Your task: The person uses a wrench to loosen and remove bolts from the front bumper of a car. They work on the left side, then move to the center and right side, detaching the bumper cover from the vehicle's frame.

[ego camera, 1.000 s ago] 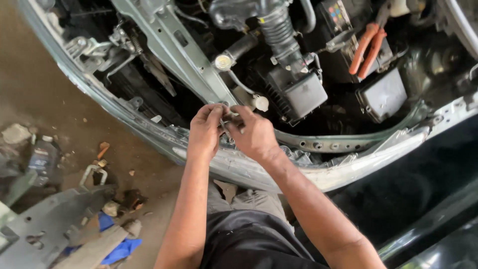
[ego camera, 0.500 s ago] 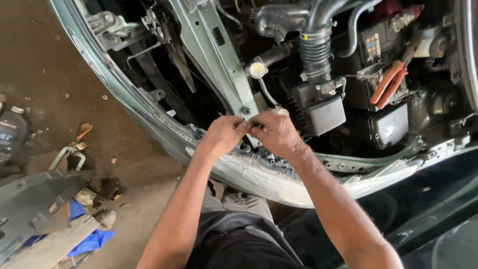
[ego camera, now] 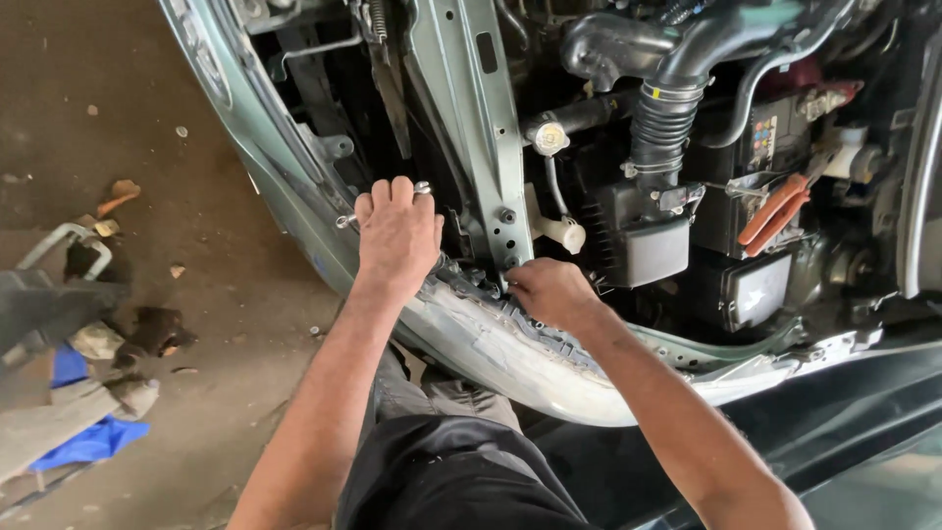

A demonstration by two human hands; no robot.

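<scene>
My left hand point(ego camera: 397, 234) is closed around a small metal wrench point(ego camera: 345, 222), whose ends stick out on both sides of the fist, over the front edge of an open car engine bay. My right hand point(ego camera: 549, 291) presses its fingertips against the foot of the grey-green centre brace point(ego camera: 481, 118), where that brace meets the pale front crossmember point(ego camera: 510, 353). What sits under those fingertips is hidden. A bolt head point(ego camera: 507, 215) shows on the brace just above my right hand.
Orange-handled pliers point(ego camera: 775, 211) lie on the battery area at right. A black ribbed intake hose point(ego camera: 667, 118) and a white radiator cap point(ego camera: 550, 137) sit behind the brace. Loose parts, a blue rag point(ego camera: 88, 442) and debris litter the concrete floor at left.
My hands were together at the crossmember. Now my left hand has moved up and left with the wrench, while my right hand stays at the brace foot. The view has shifted.
</scene>
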